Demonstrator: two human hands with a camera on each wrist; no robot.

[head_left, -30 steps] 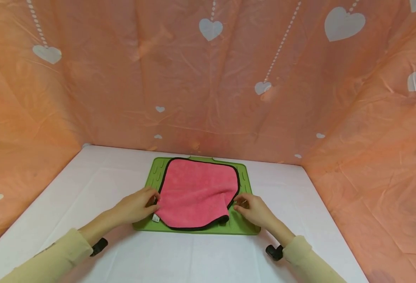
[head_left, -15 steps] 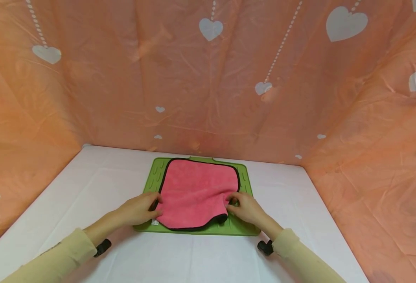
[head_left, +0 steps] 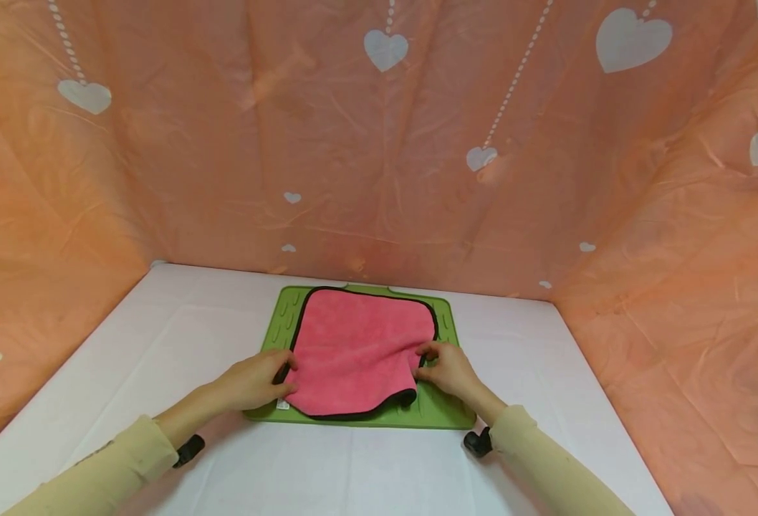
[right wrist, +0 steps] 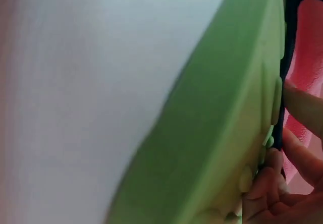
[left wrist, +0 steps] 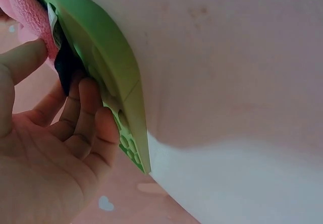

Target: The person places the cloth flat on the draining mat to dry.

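Observation:
In the head view a pink towel (head_left: pixel 360 322) with black edging lies on a green board (head_left: pixel 440 411). A small white tag (head_left: pixel 282 404) sticks out at its near left corner. My left hand (head_left: pixel 250 380) pinches the towel's left edge, thumb on the pink pile and fingers by the dark trim, as the left wrist view shows. At the towel's right edge my right hand (head_left: pixel 454 370) has the trim between thumb and fingers. The near right corner is curled over, and creases run across the pink surface toward the right hand.
A white-covered table (head_left: pixel 211 301) carries the board. Orange sheeting (head_left: pixel 327 143) printed with hearts hangs behind and at both sides. Black wrist gear (head_left: pixel 188 451) shows under the left sleeve, with a similar piece (head_left: pixel 478 442) under the right.
My right hand has moved in from beside the towel to its right edge, then slid slightly away from me along it. The left hand has shifted slightly nearer and holds the left edge.

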